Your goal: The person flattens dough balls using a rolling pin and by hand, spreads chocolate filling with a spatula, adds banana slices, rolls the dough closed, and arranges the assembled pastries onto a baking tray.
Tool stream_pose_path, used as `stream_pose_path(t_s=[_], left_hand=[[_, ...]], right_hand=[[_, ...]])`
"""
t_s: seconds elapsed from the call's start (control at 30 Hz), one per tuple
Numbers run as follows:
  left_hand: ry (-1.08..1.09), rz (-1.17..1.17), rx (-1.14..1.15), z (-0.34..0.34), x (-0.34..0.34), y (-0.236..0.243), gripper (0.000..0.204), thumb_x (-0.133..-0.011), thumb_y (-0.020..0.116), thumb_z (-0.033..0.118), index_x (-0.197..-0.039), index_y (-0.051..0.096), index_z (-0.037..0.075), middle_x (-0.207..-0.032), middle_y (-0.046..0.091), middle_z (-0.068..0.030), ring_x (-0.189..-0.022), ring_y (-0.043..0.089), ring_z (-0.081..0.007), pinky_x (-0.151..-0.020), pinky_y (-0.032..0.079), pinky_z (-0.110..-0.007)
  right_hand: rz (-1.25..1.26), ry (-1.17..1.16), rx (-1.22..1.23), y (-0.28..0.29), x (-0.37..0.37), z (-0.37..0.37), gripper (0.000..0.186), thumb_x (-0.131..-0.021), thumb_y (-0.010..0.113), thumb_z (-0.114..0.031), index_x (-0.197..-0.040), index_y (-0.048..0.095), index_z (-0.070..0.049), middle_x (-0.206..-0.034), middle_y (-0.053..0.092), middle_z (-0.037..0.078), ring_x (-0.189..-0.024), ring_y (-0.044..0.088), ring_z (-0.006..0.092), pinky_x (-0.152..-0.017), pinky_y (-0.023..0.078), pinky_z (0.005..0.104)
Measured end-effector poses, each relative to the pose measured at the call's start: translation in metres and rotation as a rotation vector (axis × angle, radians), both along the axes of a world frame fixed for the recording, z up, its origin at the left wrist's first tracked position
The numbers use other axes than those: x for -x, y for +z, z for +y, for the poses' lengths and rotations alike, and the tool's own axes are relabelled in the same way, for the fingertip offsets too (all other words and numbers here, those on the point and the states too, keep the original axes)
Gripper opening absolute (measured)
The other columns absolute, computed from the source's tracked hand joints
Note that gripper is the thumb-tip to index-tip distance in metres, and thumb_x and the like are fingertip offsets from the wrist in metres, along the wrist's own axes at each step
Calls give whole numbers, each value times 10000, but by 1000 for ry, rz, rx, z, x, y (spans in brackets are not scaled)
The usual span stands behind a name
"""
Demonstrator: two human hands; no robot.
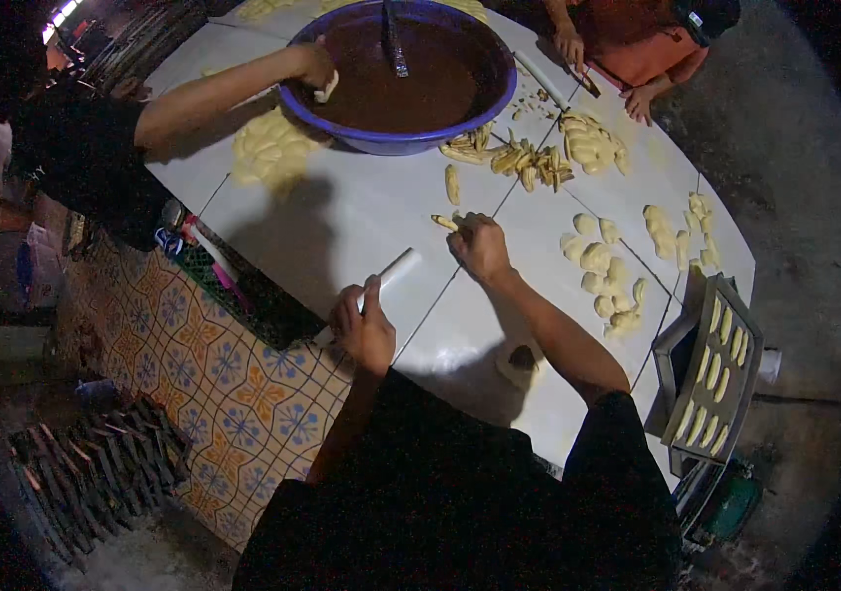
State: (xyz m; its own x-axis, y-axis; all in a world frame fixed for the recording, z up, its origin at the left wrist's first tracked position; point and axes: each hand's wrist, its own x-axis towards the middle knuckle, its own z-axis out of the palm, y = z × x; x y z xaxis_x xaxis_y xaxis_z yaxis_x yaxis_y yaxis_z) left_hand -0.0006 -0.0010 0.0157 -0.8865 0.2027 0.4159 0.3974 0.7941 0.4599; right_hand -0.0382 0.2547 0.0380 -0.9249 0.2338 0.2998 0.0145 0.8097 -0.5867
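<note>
Our dark shirt (460, 492) fills the near edge, and past it we judge the work only partly done: shaped pieces (713, 371) lie in rows on the metal tray (739, 399), while plain dough lumps (595, 258), between it and our right hand (481, 248), look left to shape. Our left hand (363, 325) is wrapped round a white roller (393, 274); the right is closed on a slim dough strip (445, 223), whose free end pokes out just left of its fingertips, at the white table (371, 212).
</note>
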Motion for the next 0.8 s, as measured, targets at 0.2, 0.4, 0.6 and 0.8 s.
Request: stream_pose_path(t_s=[0.2, 0.4, 0.6, 0.8], left_hand=[[33, 5, 22, 5, 0, -7, 393, -895, 614, 59, -1268, 653, 174, -1169, 576, -113, -1154, 553, -353, -1013, 413, -520], [21, -46, 46, 6, 0, -6, 469, -876, 638, 53, -1315, 628, 216, -1185, 588, -96, -1118, 584, -340, -965, 459, -507], [42, -18, -7, -1, 0, -15, 394, -879, 608, 21, -1249, 676, 138, -1202, 586, -147, -1137, 567, -357, -1000, 417, -533], [15, 0, -2, -8, -4, -23, 496, -849, 625, 19, -1321, 631, 171, -1205, 573, -147, -1137, 544, -387, -998, 402, -541]], right_hand=[[-13, -28, -4, -4, 4, 2, 271, -779, 685, -157, -997, 696, 4, -902, 665, 203, -919, 621, 399, -826, 526, 470], [81, 21, -78, -22, 2, 14, 225, -796, 685, -128, -944, 697, 41, -901, 671, 213, -890, 635, 407, -852, 529, 475], [115, -45, 40, -18, 2, -2, 187, -798, 686, -95, -929, 710, 35, -899, 664, 221, -923, 634, 405, -848, 535, 457], [90, -37, 8, -21, -20, 0, 225, -832, 687, -30, -1053, 706, 10, -1020, 652, 203, -1022, 606, 399, -913, 518, 441]])
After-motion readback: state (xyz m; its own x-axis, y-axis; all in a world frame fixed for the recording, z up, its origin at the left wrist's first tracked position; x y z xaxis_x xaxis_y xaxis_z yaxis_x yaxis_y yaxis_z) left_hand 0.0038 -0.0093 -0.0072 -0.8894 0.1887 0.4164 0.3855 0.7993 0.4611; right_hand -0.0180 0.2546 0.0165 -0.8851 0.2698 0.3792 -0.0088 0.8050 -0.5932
